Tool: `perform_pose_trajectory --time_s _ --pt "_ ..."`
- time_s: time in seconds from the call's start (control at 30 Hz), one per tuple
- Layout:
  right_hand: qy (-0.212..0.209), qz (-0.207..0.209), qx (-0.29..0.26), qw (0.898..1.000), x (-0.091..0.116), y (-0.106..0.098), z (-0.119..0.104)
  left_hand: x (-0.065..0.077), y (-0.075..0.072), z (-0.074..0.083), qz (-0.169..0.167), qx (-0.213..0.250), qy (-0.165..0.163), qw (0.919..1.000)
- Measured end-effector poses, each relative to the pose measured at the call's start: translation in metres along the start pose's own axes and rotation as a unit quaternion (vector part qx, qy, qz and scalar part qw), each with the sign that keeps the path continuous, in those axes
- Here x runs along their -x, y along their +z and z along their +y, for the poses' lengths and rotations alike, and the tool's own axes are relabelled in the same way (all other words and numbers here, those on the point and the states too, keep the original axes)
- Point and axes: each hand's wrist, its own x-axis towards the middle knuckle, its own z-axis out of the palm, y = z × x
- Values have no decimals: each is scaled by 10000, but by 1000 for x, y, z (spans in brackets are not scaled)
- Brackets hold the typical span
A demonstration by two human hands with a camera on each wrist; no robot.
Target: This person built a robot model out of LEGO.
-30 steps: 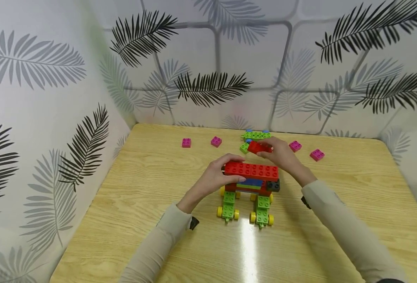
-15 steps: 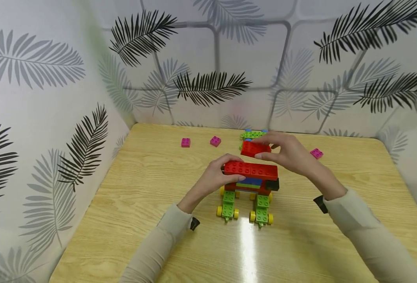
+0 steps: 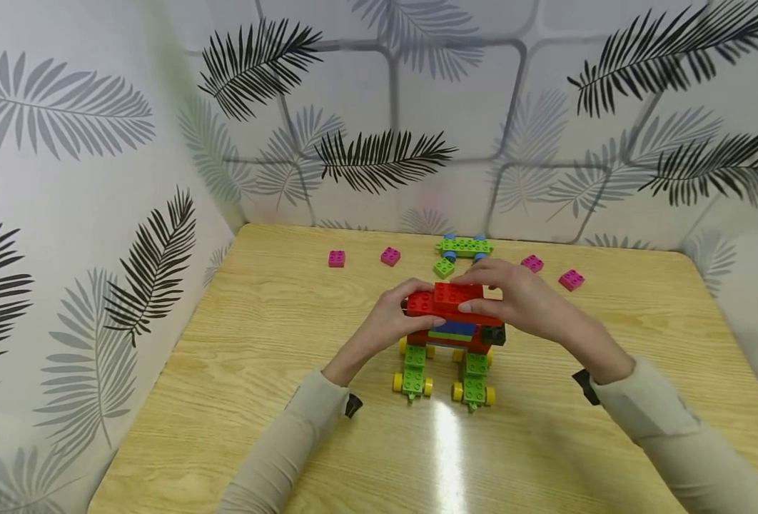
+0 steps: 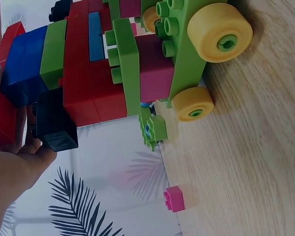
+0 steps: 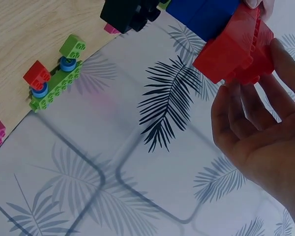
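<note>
A toy brick model with a long red top layer (image 3: 420,303) stands on green wheeled bases (image 3: 475,377) with yellow wheels (image 4: 221,32). Blue bricks (image 4: 32,59) and a light green layer lie under the red top. A black brick (image 4: 54,120) juts from one end. My left hand (image 3: 385,320) grips the top layer at its left end, thumb in front and fingers behind. Between thumb and fingers of my right hand (image 3: 529,296) is a red brick (image 3: 457,294), which sits right at the studs of the top layer, right of centre.
Behind the model are a green wheeled base (image 3: 465,248) with blue wheels and a small green brick (image 3: 443,268). Beside that base, a red brick (image 5: 37,73) shows in the right wrist view. Pink bricks (image 3: 336,258) lie spread along the back, before a patterned wall (image 3: 417,93).
My right hand has brought the red brick from the back of the table toward me and down onto the red top layer. My left hand keeps its grip on the model.
</note>
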Motion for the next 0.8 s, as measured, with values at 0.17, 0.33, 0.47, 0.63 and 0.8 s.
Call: perform_pose_trajectory --time_s 0.17,0.33,0.47,0.63,0.8 --pt "-51 51 89 9999 1 2 -1 0 0 0 -4 -17 3 10000" --pt "-180 85 236 9995 0 4 -5 0 0 0 2 -81 -30 10000" --pt "-358 154 444 9983 -1 3 -8 0 0 0 -3 -80 -22 10000" --pt "-474 140 728 9961 -4 0 -12 -1 1 -1 16 -60 22 10000" --pt "-308 -71 805 9963 -6 -1 -17 -1 1 -1 -8 -142 27 9999"
